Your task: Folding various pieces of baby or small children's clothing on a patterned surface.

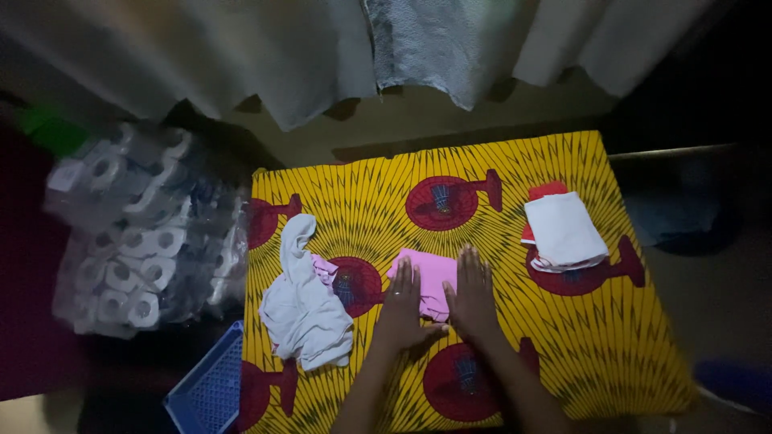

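Note:
My left hand (401, 312) and my right hand (472, 295) lie flat, fingers together, on a folded pink cloth (433, 273) in the middle of a table covered with a yellow and red patterned cloth (611, 345). A ring shows on my left hand. To the left lies a crumpled pile of white and pink garments (305, 305). At the right sits a neat stack of folded cloths, white on top (564, 231) with red beneath.
A clear bag of toilet paper rolls (137, 233) stands left of the table. A blue plastic basket (211, 390) sits at the table's lower left corner. Pale curtains (322, 56) hang at the back. The surroundings are dark.

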